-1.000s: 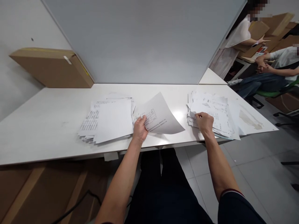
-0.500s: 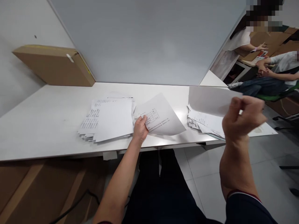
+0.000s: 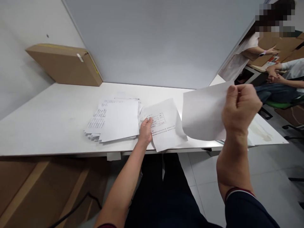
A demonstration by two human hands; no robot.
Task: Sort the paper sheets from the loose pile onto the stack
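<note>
My left hand (image 3: 145,130) grips the left edge of a printed sheet of paper (image 3: 166,126), thumb on top, near the table's front edge. The sheet carries a small table and lines of text. Pinched at its upper right corner by my right hand (image 3: 241,107), a second sheet of paper (image 3: 204,114) hangs upright with a blank side toward me. That sheet and my hand hide nearly all of the right paper pile. Just left of my left hand lies a fanned stack of papers (image 3: 120,122), a blank sheet on top and printed ones showing beneath.
The white table (image 3: 59,126) runs along a grey panel (image 3: 161,41). A cardboard box (image 3: 66,66) leans at the back left. Below the table on the left stand brown boards (image 3: 47,190) and a black cable (image 3: 73,209). Two people (image 3: 251,50) (image 3: 289,74) are at the far right.
My right hand has lifted a sheet off the right pile, swung it up and rightward, then drawn it back left. The left hand's sheet now droops over the table's front edge.
</note>
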